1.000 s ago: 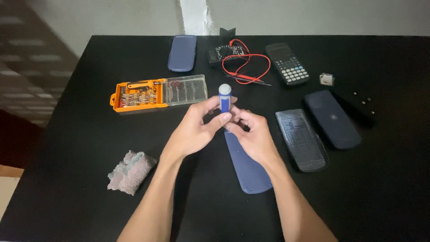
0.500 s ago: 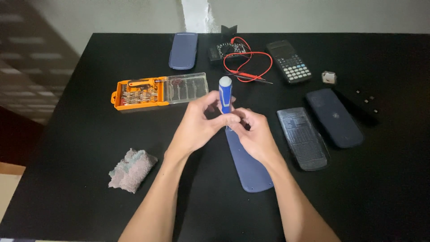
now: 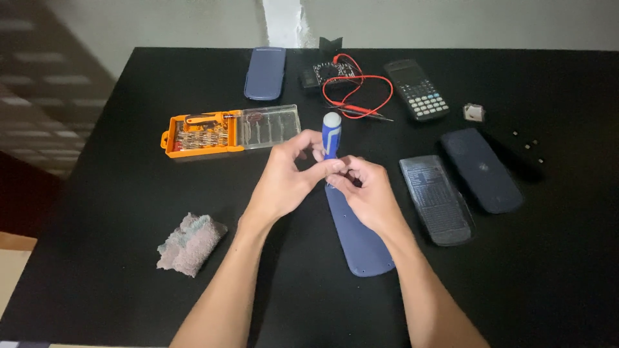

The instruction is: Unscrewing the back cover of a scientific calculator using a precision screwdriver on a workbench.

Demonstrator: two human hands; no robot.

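- The person is standing a small blue screwdriver with a white cap (image 3: 331, 134) upright over the top end of a long blue plastic back cover (image 3: 358, 231) that is lying flat on the black desk (image 3: 129, 193); the step in hand looks like seating the tip at a screw point on that cover.
- The left hand (image 3: 287, 177) is closing on the screwdriver shaft below the cap, thumb and fingertips pinching it.
- The right hand (image 3: 367, 190) is curling in narrow around the lower end of the screwdriver, fingers bunched just above the blue cover; whether it is also pinching a screw or bit I cannot tell.
- Both forearms are coming in from below the cover, wrists raised and meeting over its top end.
- As a judgement, the next move is calling for a steady vertical tool and a light twist from the fingertips.
- Left of the cover and beyond it, an orange bit case with a clear lid (image 3: 229, 131) is lying open; a grey cloth (image 3: 190, 241) is sitting further left and nearer.
- Right of the cover, a dark calculator body lying face down (image 3: 435, 198) and a dark slide cover (image 3: 480, 169) are lying side by side.
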